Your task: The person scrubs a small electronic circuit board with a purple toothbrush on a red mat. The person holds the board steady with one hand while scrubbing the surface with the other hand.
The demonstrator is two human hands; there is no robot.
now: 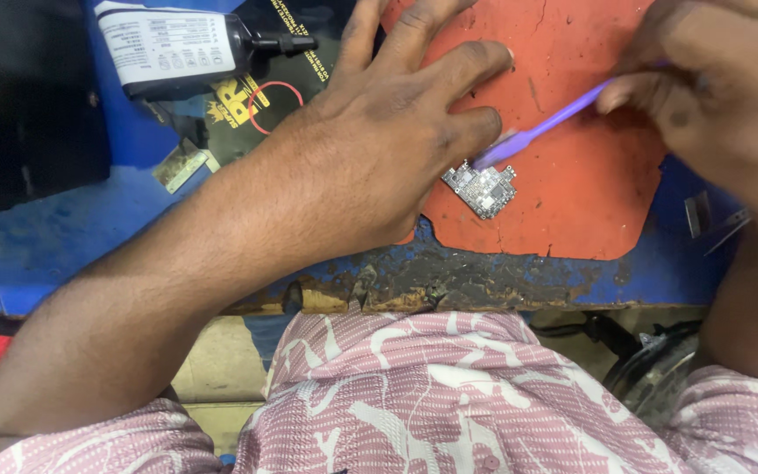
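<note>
A small, irregularly shaped grey circuit board (482,188) studded with tiny components is shown lying flat on a worn orange-red rubber work mat (572,175), near the mat's lower edge and just above the chipped front edge of a blue-painted workbench (63,237). The left hand (379,149) is laid palm down across the mat with its fingers spread and extended; nothing is grasped by it, and the board is steadied at its upper left corner by the tip of the lowest finger. A slender purple plastic brush (546,123) is gripped in the right hand (712,88), its handle pinched between the thumb and the curled fingers, and its pale bristled head is pressed against the top edge of the board, just beside the left fingertip. At the upper left of the bench a black squeeze bottle (186,44) with a white label and a narrow black nozzle is seen lying on its side, well apart from the board, and beneath it a black printed packet (265,96) is partly covered. Thin metal tools (712,224) are visible at the right margin of the bench, partly hidden by the right forearm. A pink and white patterned shirt (414,395) fills the lower foreground.
</note>
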